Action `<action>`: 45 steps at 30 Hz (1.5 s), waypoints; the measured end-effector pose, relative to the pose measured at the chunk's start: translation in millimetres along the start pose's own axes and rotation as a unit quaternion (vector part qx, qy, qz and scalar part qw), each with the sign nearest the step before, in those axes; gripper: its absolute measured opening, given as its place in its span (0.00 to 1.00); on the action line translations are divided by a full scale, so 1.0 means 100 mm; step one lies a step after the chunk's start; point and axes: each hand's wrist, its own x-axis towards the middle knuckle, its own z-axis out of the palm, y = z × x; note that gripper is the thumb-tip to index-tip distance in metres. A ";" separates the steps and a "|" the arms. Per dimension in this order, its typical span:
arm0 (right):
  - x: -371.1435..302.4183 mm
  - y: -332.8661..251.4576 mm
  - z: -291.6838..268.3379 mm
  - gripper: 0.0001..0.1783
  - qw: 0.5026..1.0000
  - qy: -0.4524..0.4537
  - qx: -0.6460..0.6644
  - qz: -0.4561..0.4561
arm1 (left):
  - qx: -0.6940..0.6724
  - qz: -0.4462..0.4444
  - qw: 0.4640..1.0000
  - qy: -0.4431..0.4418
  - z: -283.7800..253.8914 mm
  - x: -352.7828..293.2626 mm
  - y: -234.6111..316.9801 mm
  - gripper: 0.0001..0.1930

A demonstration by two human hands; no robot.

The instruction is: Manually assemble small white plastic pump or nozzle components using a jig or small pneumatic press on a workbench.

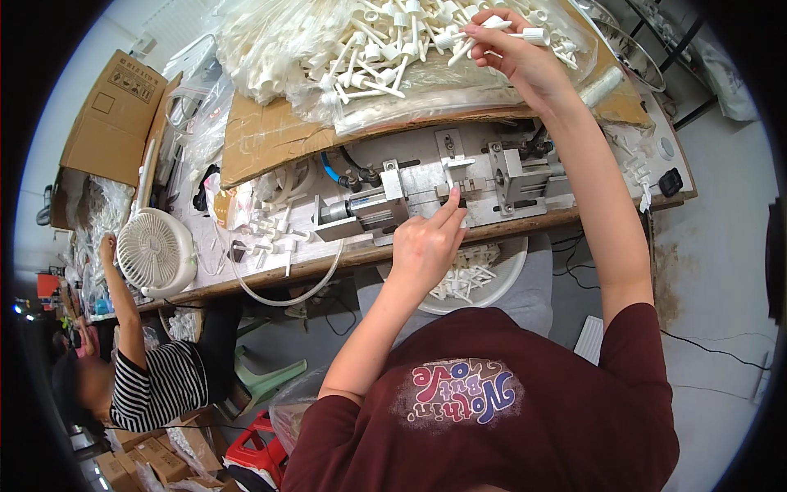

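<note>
My right hand (525,66) is raised over the heap of white plastic sticks with ribbed caps (385,53). Its fingers close on a white capped stick (537,36), cap toward the right. My left hand (428,246) is at the metal clamping fixture (459,187) on the bench. The index finger stretches forward, its tip at a small white piece (453,170) in the middle of the fixture; the other fingers are partly bent. Metal slide blocks with cylinders stand on either side, a left one (361,209) and a right one (525,176).
Cardboard (270,139) and clear plastic lie under the heap. Below the bench edge is a white basin (516,271) of white pieces. A white fan (156,252), loose white parts (275,234) and a looping clear hose (287,302) are leftward. A person in a striped shirt (164,385) works at left.
</note>
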 end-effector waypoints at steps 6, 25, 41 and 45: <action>-0.07 0.08 0.19 0.13 0.999 -0.031 -0.008 0.027 | -0.063 0.016 0.998 -0.015 -0.10 -0.05 0.02 0.13; -1.53 0.07 0.32 0.11 0.953 -0.035 0.170 0.248 | -0.335 -0.089 0.934 0.086 -0.53 -0.02 0.21 0.20; -1.94 0.10 0.32 0.15 0.989 0.129 -0.056 0.038 | 0.036 -0.027 0.999 -0.017 -0.06 0.02 0.09 0.11; -2.00 0.13 0.33 0.13 0.987 0.119 -0.110 -0.011 | 0.039 -0.034 0.998 -0.039 -0.06 0.04 0.11 0.12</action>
